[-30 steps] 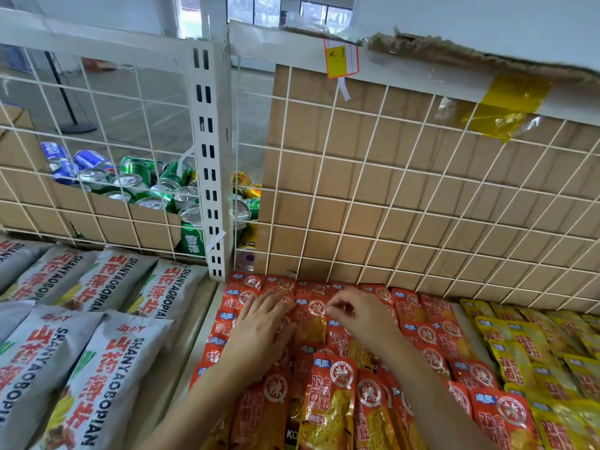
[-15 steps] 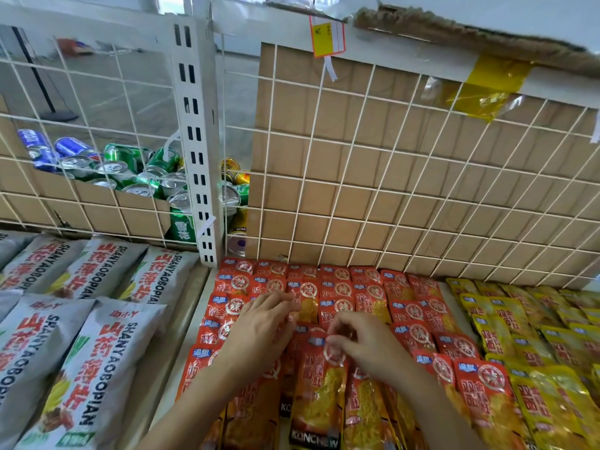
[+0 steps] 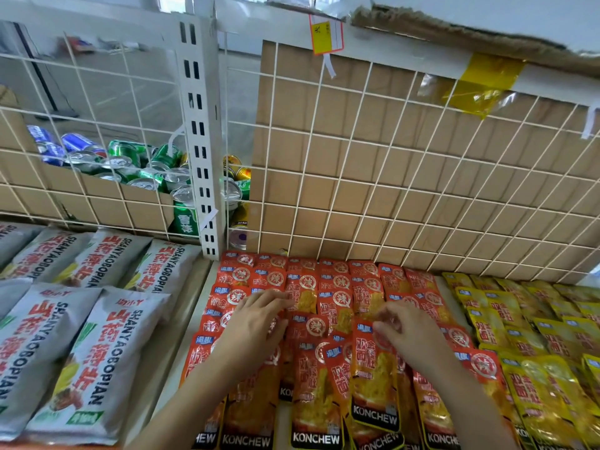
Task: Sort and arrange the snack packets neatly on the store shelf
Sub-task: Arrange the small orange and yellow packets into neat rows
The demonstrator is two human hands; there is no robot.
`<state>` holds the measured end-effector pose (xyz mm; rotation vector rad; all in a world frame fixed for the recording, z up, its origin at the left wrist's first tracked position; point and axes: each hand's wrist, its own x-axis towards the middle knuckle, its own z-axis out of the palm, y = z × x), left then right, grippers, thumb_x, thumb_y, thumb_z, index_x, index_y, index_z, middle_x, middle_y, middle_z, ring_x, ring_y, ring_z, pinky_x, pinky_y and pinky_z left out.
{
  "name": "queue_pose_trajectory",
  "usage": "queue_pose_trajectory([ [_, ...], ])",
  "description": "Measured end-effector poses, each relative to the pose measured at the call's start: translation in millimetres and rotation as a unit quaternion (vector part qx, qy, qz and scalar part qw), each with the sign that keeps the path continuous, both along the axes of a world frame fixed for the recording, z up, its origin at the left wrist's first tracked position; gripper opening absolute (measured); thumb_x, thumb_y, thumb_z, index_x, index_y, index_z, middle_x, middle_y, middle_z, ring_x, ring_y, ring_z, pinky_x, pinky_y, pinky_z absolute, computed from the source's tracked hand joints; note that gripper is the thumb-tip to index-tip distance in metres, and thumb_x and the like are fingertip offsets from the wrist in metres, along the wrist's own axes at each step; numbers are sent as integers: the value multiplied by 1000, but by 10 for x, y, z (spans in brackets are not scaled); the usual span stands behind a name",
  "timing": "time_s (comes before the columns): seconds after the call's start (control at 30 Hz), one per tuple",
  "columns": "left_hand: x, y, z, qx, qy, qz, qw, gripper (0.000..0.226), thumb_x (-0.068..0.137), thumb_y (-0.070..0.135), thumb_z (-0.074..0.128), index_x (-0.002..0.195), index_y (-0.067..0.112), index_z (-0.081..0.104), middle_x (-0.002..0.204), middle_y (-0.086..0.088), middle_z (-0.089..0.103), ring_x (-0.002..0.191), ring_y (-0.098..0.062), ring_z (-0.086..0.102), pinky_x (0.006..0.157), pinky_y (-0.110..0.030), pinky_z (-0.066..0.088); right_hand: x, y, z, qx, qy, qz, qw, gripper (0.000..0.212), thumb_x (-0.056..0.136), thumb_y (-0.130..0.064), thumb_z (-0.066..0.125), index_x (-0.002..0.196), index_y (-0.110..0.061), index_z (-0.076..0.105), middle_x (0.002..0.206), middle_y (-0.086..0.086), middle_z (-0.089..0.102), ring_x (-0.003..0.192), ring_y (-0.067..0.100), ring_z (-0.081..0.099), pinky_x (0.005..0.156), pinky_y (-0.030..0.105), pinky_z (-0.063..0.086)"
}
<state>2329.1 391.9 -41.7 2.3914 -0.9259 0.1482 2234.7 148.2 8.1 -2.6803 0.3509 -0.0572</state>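
Shelf, store, wire-backed. Front edge: red packets in overlapping rows; yellow packets toward the right edge. Mid-shelf: left hand lies flat, fingers straight, pressing on the red rows. Right hand has its fingers curled at one packet's top; grip too blurred to tell. Risk: glossy overlapped packets probably slide under a push, skewing neighbouring rows. Back edge: wire grid; cans beyond.

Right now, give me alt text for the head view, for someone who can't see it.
Two hands work a shelf section of overlapping red snack packets: the left hand lies flat on them, the right hand curls blurred fingers at one packet's top, grip unclear. Grey bags lie left, yellow packets right, drink cans behind the wire grid.
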Motion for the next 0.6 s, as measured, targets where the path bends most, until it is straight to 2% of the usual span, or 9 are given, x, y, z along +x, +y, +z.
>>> queue_pose_trajectory([
  [0.07,-1,9,-2,6,2,1,1000,33,93,25,53,126,23,56,132,8,51,125,-14,44,106,-31,30,5,59,-3,-22,-36,5,999,13,90,-30,57,101,-25,60,98,-12,52,94,4,51,80,19,37],
  [0.17,34,-16,42,28,14,7,999,36,94,30,50,130,25,51,135,11,46,128,-10,38,108,-27,26,36,273,74,-27,-76,42,996,16,90,-35,55,102,-26,60,96,-17,48,95,0,46,86,18,37],
  [0.23,107,-69,94,66,12,2,998,37,95,33,48,131,27,49,134,12,45,127,-9,35,107,-26,25,57,433,85,-25,-46,90,995,25,88,-44,53,106,-28,59,97,-18,48,96,-2,44,91,18,38],
  [0.3,197,-136,150,118,12,-22,993,36,93,37,49,128,28,51,131,11,47,126,-10,35,108,-28,24,73,566,72,-39,5,127,991,37,86,-51,52,114,-28,57,105,-17,48,101,-2,38,96,18,33],
  [0.37,273,-204,197,167,12,-57,984,33,91,39,52,122,27,55,126,9,51,124,-12,37,110,-31,27,81,666,54,-73,46,149,985,45,84,-55,53,120,-27,55,118,-12,49,112,4,37,104,25,30],
  [0.47,345,-287,257,214,0,-88,973,29,88,39,57,114,24,55,120,7,52,118,-13,39,107,-29,27,83,731,38,-127,102,153,975,54,83,-57,54,125,-24,51,131,-4,45,127,15,33,110,35,25],
  [0.6,395,-364,297,243,-10,-107,964,29,87,37,58,111,22,54,121,5,53,117,-14,39,104,-29,25,103,733,5,-141,107,146,973,39,88,-44,54,119,-21,54,126,-3,48,124,17,38,110,36,27],
])
